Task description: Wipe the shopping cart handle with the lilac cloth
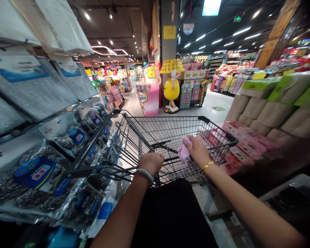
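A black wire shopping cart (167,119) stands in front of me, and no goods show inside its basket. My left hand (151,163), with a grey bangle at the wrist, is closed in a fist around a dark bar near the cart's close end. In my right hand (198,150) I hold a crumpled lilac cloth (185,150), pinched between thumb and fingers. That hand is over the right part of the basket, by the end of the same bar; whether it touches the bar is hidden. A gold bracelet circles my right wrist.
Packaged steel-wool scourers (37,172) hang close on the left, below grey cloth packs (20,82). Stacked tissue packs (271,106) and pink packs (248,137) line the right. Ahead stand a pink display bin (147,100), a yellow figure (171,90) and a pillar (169,44).
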{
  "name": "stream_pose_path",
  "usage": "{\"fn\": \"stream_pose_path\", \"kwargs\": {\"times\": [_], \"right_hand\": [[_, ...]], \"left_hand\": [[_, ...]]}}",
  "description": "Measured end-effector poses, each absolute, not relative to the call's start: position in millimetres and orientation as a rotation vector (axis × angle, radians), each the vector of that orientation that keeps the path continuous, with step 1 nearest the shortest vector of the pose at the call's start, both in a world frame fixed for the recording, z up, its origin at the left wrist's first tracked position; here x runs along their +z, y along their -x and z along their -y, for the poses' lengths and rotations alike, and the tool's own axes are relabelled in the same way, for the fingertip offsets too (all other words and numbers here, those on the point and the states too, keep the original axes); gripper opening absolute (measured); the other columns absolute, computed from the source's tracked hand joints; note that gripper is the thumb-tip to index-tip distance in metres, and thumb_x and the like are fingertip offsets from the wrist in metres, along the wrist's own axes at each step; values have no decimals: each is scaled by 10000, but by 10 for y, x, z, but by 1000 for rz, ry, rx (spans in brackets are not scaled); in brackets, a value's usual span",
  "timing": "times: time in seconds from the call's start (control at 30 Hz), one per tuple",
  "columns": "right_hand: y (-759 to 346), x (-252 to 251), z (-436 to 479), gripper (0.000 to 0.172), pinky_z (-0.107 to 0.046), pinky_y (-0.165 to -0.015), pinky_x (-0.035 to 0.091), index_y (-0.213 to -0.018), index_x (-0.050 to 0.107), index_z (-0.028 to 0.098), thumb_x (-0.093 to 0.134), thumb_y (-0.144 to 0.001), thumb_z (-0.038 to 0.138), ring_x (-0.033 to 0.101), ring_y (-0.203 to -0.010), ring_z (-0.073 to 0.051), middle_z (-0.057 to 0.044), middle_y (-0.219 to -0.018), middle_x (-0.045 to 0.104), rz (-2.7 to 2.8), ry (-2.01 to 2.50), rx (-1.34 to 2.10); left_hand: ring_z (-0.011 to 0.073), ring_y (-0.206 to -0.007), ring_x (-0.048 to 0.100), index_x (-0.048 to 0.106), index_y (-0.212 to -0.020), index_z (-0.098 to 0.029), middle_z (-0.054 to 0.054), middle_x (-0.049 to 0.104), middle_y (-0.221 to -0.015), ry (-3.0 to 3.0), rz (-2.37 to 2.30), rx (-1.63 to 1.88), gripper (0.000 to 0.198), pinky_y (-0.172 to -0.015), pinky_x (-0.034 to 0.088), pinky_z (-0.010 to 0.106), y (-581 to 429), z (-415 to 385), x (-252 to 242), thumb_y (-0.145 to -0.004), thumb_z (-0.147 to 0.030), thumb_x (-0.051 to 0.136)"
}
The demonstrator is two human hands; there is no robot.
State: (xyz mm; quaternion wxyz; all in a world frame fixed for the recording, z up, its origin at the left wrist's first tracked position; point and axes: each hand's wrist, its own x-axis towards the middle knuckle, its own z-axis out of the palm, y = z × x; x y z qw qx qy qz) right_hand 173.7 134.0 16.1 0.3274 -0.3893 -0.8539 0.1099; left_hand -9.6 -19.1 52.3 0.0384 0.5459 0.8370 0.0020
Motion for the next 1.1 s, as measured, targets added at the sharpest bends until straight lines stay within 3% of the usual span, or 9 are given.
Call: {"fn": "stream_pose_path", "kwargs": {"times": [0.1,0.23,0.47,0.73,0.9,1.0,1.1], "right_hand": [[-1731,-2,-1125,410,-408,-912,511,-1374,626,302,484,-1016,443,607,-1045,-272,-129,-1250,623,2287,806,58],[-1892,-65,-1003,505,-480,-1034,475,-1346,647,301,661,-899,537,533,-1208,-329,-149,-1387,528,2408,563,-32],[-1875,179,-1312,289,-373,-825,532,-1043,705,219,648,-905,466,631,-913,-233,-74,-1011,674,2286,811,409],[-2070,206,-1282,274,-334,-916,505,-1094,698,271,627,-840,198,628,-1027,-201,-40,-1147,654,2506,527,396],[-2262,82,-1355,224,-404,-932,503,-1045,713,229,655,-829,243,615,-1052,-264,-97,-1162,646,2241,895,74],[-2184,17,-1141,194,-370,-931,492,-1069,712,237,628,-905,299,604,-1065,-249,-99,-1200,648,2296,745,23],[-2122,69,-1061,220,-340,-873,474,-1075,721,244,618,-943,388,615,-973,-226,-79,-1080,687,2398,643,-27]], "left_hand": [[312,-975,733,804,-933,-176,148,787,-969,-1654,-2582,11,666,-840,555,433,122,199,532,-1006,-422,190],[303,-985,734,807,-921,-170,151,788,-977,-1638,-2588,2,648,-841,552,414,142,202,557,-1001,-410,211],[309,-981,731,805,-932,-161,162,785,-984,-1658,-2563,8,631,-819,552,414,146,190,547,-995,-397,224],[293,-989,730,800,-939,-180,148,784,-995,-1670,-2552,-15,640,-843,550,407,162,199,542,-1007,-406,205],[296,-987,729,800,-949,-184,148,783,-1010,-1649,-2537,-14,631,-837,554,407,172,178,550,-1004,-413,215],[297,-1008,725,799,-959,-178,151,782,-1020,-1657,-2527,-16,633,-853,553,408,173,181,557,-1005,-409,211],[297,-1010,726,799,-958,-180,148,783,-1015,-1665,-2525,-24,637,-861,553,414,164,189,564,-1006,-403,205]]}}
